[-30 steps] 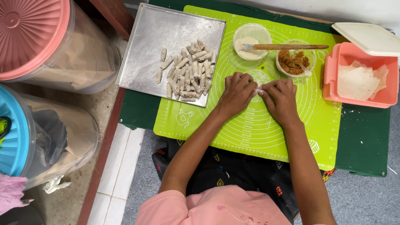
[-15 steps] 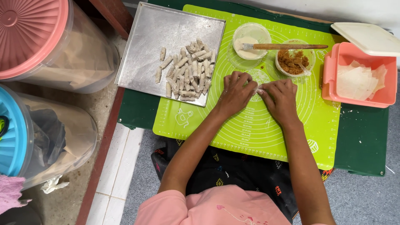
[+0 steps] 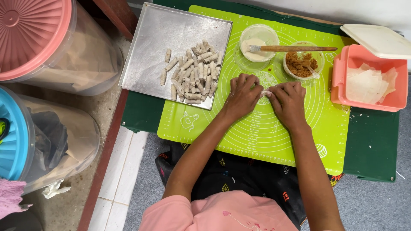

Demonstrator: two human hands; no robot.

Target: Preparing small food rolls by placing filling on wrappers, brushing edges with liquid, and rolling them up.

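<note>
Both hands, left hand [image 3: 243, 95] and right hand [image 3: 287, 102], pinch together on a small wrapper roll [image 3: 266, 93] (just right of the steel tray [image 3: 145, 64]); uneven pressure could tear it.

We see a lime-green mat [image 3: 274, 137] printed with white concentric rings, lying on a dark green table [image 3: 372, 149]. At upper left sits a silver tray [image 3: 150, 55] of pale beige rolls [image 3: 192, 70]. At right, a salmon-pink box [image 3: 342, 72] holds white sheets [image 3: 368, 83]. Brown filling [image 3: 301, 65] fills a clear bowl.
</note>
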